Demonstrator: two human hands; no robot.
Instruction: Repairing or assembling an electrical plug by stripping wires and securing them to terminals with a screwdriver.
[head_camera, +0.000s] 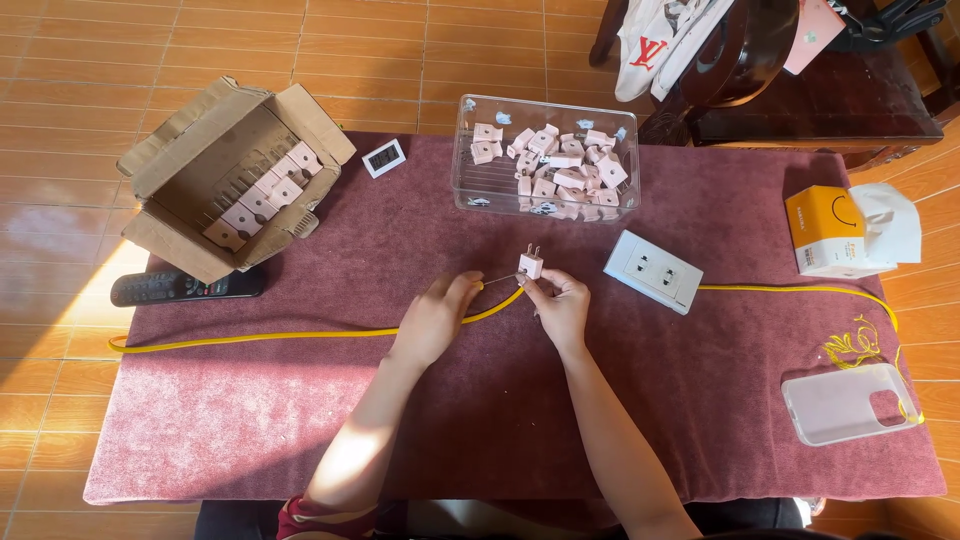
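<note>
At the middle of the table my right hand pinches a small pink plug, prongs up; my left hand grips the yellow cable just beside it. A clear bin of plugs sits farther off, a white socket to the right

Pink plug adapter: upright, two prongs up, pinched at right-hand fingertips. Yellow cable: end gripped by left-hand fingers, trailing left across them.
</note>
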